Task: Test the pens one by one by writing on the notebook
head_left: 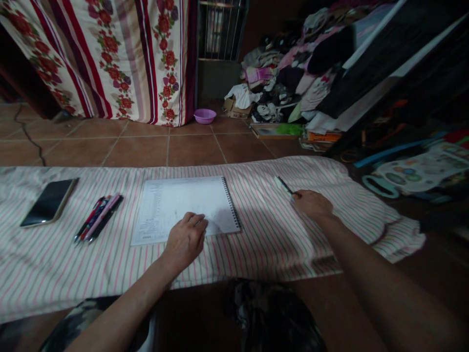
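**Asker:** From the head camera, what is your left hand doing?

**Me:** My left hand point(186, 239) lies palm down on the near edge of the spiral notebook point(183, 205). Its fingers are loosely bent and their tips press on the page. It grips nothing.

**Asker:** And the notebook itself?

**Me:** It lies open and flat on the striped cloth point(274, 244) in front of me, with the wire spine along its right side. The left strip of the page carries small print that I cannot read. The rest looks nearly blank.

**Asker:** Your right hand?

**Me:** My right hand point(311, 204) rests on the cloth to the right of the notebook, clear of it. Its fingers are closed around a pen point(285, 187). The pen sticks out up and to the left, and its far end is close to the notebook's top right corner without touching it.

**Asker:** What else is on the cloth?

**Me:** A dark phone point(49, 201) lies face up far to my left. Between it and the notebook is a small cluster of pens point(98, 218), side by side and touching each other.

**Asker:** Beyond the cloth?

**Me:** There is the tiled floor point(146, 146), and a purple bowl point(204, 116) stands on it by a hanging floral fabric point(110, 54). To the right of the bowl is a heap of clothes point(293, 73).
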### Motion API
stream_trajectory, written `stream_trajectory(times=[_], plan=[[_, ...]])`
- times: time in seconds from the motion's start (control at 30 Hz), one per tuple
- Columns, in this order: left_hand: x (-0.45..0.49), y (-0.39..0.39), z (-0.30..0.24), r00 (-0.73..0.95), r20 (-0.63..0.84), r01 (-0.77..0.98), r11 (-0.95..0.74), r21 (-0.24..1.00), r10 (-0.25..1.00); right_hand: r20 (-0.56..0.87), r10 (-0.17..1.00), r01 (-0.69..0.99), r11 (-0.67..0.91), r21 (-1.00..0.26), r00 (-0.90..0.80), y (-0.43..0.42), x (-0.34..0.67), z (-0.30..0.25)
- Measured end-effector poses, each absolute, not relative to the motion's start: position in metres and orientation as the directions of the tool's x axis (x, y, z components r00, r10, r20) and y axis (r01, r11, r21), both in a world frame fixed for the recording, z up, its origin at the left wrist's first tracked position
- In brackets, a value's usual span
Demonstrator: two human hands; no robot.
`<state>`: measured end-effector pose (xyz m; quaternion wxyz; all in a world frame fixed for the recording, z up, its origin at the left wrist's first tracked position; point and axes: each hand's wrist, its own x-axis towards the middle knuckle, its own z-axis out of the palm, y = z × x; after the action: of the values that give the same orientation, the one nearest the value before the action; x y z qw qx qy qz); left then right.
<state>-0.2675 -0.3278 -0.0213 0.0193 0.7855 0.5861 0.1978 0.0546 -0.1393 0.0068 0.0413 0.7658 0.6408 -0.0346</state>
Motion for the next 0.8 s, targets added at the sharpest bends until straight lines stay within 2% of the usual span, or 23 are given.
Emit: stream_trajectory(times=[0.23, 0.33, 0.4, 0.5, 0.57, 0.67, 0.8], plan=[[-0.268, -0.327, -0.025, 0.217, 0.293, 0.914, -0.299, 0.273, 0.931, 0.111, 0.989, 0.994, -0.096, -0.055, 0.101, -0.150, 0.018, 0.023], [-0.268, -0.328, -0.026, 0.210, 0.300, 0.915, -0.295, 0.275, 0.931, 0.240, 0.970, 0.952, 0.033, -0.304, 0.043, -0.160, -0.023, 0.030], [-0.268, -0.329, -0.027, 0.209, 0.309, 0.913, -0.299, 0.278, 0.928, 0.243, 0.970, 0.879, 0.099, -0.466, 0.020, -0.171, -0.054, 0.028], [-0.272, -0.330, -0.028, 0.205, 0.336, 0.905, -0.309, 0.294, 0.919, 0.237, 0.969, 0.688, 0.213, -0.694, -0.061, -0.192, -0.101, 0.014], [-0.278, -0.331, -0.027, 0.186, 0.358, 0.905, -0.302, 0.301, 0.915, 0.259, 0.957, 0.557, 0.286, -0.780, -0.128, -0.209, -0.130, 0.004], [-0.292, -0.333, -0.020, 0.125, 0.385, 0.925, -0.248, 0.288, 0.914, 0.286, 0.938, 0.419, 0.345, -0.840, -0.198, -0.234, -0.163, -0.005], [-0.317, -0.338, -0.011, 0.017, 0.387, 0.962, -0.120, 0.244, 0.922, 0.378, 0.887, 0.390, 0.458, -0.799, -0.266, -0.257, -0.185, -0.007]])
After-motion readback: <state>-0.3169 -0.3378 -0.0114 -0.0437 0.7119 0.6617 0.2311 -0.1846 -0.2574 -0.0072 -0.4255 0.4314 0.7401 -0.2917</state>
